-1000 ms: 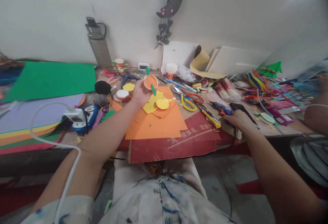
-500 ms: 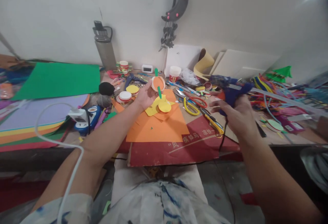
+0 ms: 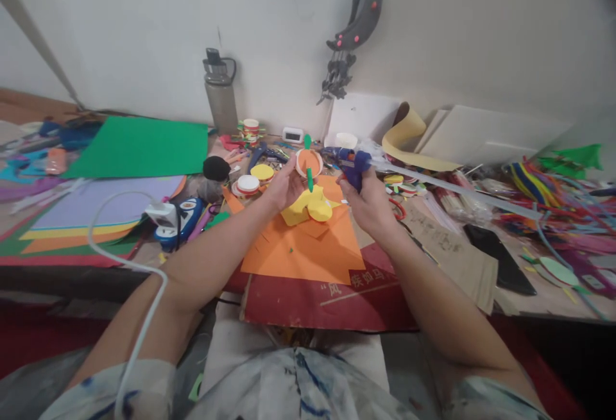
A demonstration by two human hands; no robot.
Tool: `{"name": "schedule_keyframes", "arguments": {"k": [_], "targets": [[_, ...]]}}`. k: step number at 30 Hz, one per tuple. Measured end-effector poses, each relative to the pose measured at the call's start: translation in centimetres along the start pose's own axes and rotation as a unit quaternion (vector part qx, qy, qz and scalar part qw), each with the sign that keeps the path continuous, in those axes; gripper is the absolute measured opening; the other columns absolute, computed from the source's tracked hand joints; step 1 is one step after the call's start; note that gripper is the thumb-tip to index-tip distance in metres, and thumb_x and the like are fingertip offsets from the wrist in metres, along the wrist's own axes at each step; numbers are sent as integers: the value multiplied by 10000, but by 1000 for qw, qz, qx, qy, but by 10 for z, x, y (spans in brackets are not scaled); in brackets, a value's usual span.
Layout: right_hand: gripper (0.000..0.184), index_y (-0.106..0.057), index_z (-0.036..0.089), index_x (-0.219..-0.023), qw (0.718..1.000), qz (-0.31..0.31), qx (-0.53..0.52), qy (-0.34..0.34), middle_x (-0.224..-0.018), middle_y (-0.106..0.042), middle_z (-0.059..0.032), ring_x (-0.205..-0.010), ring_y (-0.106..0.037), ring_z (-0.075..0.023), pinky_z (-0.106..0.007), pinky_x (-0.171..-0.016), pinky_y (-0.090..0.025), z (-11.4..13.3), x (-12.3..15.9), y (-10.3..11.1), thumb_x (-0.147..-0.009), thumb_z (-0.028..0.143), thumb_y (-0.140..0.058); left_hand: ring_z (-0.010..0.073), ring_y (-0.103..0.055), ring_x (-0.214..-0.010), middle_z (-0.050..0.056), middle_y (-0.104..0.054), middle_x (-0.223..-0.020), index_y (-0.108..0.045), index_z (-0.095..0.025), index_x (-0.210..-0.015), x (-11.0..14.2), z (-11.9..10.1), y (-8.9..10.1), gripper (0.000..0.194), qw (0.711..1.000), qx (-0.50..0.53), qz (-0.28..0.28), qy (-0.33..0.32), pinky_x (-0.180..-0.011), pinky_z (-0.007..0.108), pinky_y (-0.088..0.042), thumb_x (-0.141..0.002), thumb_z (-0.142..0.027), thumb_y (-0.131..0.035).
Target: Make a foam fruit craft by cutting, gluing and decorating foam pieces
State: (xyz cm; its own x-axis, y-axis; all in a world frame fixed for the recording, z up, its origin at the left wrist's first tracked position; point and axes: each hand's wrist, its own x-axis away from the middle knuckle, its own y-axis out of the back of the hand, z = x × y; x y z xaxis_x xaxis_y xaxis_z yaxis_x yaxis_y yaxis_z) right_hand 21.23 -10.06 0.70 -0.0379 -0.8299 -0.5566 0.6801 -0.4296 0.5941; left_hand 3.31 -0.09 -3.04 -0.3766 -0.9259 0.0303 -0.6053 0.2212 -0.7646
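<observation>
My left hand [image 3: 287, 184] grips a small round paper cup [image 3: 308, 162] with an orange face and green strips at its top and bottom. Close by on the right, my right hand [image 3: 370, 199] is wrapped round the handle of a blue hot glue gun [image 3: 353, 162]. The gun's nozzle points left toward the cup, and a long clear glue stick [image 3: 457, 190] runs out of its back. Whether the nozzle touches the cup, I cannot tell. Below them, yellow paper pieces [image 3: 319, 210] lie on orange sheets [image 3: 298, 256].
A red cardboard sheet [image 3: 298, 308] lies under the orange paper. Green foam sheet [image 3: 144, 147] and stacked coloured sheets [image 3: 110, 205] are on the left. A grey bottle [image 3: 221, 96] stands at the wall. A black phone [image 3: 499, 258] and colourful pipe cleaners [image 3: 534, 189] lie right. A white cable [image 3: 154, 304] crosses my left arm.
My right hand has brought the glue gun leftward from over the right side of the table to beside the cup. My left hand still holds the cup. The camera view has shifted.
</observation>
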Motion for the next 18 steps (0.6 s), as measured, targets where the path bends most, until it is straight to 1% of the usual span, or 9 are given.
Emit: {"name": "schedule_keyframes", "arguments": {"k": [5, 7, 10, 13, 16, 18], "targets": [[302, -590, 219, -1195, 1000, 8, 19, -22, -1034, -718, -136, -918, -684, -329, -517, -885, -566, -13, 3, -4, -939, 371, -539, 148, -743, -725, 46, -782, -836, -740, -174, -1048, 0, 3, -2, 408, 1000, -3, -15, 12, -715, 254, -623, -1037, -546, -572], [300, -592, 220, -1205, 1000, 10, 12, -17, -1056, -712, -138, -949, -682, -332, -525, -907, -564, -16, 5, -5, -945, 357, -534, 163, -761, -779, 54, -785, -850, -741, -170, -1070, 1, 4, -4, 409, 1000, -6, -23, 6, -733, 261, -628, -1043, -538, -564], [322, -597, 228, -1241, 1000, 8, 6, -4, -1086, -716, -136, -976, -680, -339, -535, -919, -566, -19, 6, -7, -945, 346, -545, 201, -785, -924, 71, -796, -917, -743, -172, -1070, 3, 4, -6, 394, 999, -14, -29, 2, -797, 283, -638, -1029, -534, -592], [337, -603, 240, -1263, 1000, 6, 8, 6, -1106, -719, -129, -999, -678, -342, -532, -930, -568, -20, 7, -7, -948, 348, -551, 221, -786, -1006, 73, -801, -963, -741, -182, -1079, 4, 5, -5, 387, 1000, -19, -21, 7, -840, 298, -641, -1020, -540, -606], [336, -601, 233, -1269, 1000, 4, 4, 14, -1138, -711, -139, -1093, -669, -356, -546, -1004, -544, -21, 7, -7, -958, 343, -537, 222, -787, -1019, 66, -803, -958, -733, -190, -1094, 4, 6, -4, 370, 1000, -18, -6, 11, -859, 305, -641, -1032, -525, -590], [333, -600, 227, -1262, 1000, 1, 4, 10, -1141, -707, -146, -1112, -667, -364, -558, -1027, -532, -21, 8, -8, -957, 349, -540, 224, -787, -1028, 64, -804, -947, -730, -195, -1103, 5, 6, -4, 348, 1000, -15, -1, 16, -870, 313, -639, -1044, -499, -571]]}}
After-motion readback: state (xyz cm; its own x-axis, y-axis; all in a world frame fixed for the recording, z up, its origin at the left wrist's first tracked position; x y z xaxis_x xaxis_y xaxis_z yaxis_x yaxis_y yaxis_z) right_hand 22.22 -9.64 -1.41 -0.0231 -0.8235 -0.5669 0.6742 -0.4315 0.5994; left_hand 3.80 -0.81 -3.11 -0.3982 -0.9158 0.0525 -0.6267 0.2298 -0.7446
